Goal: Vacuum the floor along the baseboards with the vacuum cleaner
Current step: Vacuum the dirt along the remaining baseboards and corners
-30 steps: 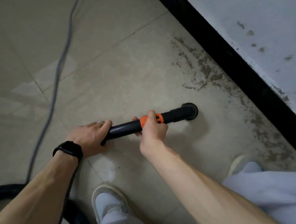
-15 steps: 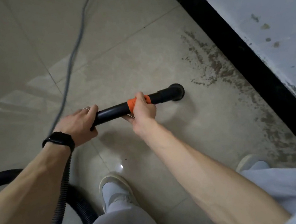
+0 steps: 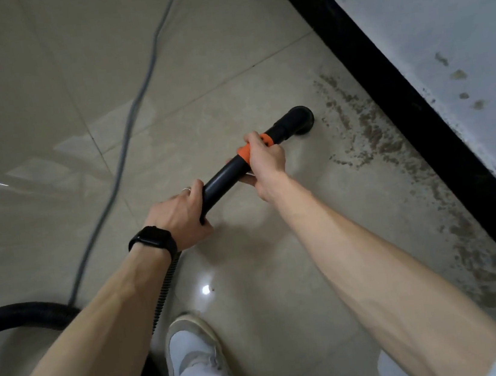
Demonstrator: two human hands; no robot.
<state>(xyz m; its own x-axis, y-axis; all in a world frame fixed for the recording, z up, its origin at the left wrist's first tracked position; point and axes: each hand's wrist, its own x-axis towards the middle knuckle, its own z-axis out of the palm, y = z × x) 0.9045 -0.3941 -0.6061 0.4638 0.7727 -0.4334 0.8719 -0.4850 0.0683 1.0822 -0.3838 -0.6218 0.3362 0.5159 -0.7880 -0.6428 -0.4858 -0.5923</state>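
Glossy tile floor [image 3: 38, 89]; smooth black plastic vacuum wand [image 3: 223, 178]; ribbed hose [image 3: 20, 315].

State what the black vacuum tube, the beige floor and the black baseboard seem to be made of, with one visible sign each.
Black rigid vacuum tube: probably hard plastic, smooth satin; soft highlight along it.
Beige floor: likely glazed tile, glossy; grout lines, mirror-like reflections.
Black baseboard: flat dark strip; material cannot be told.
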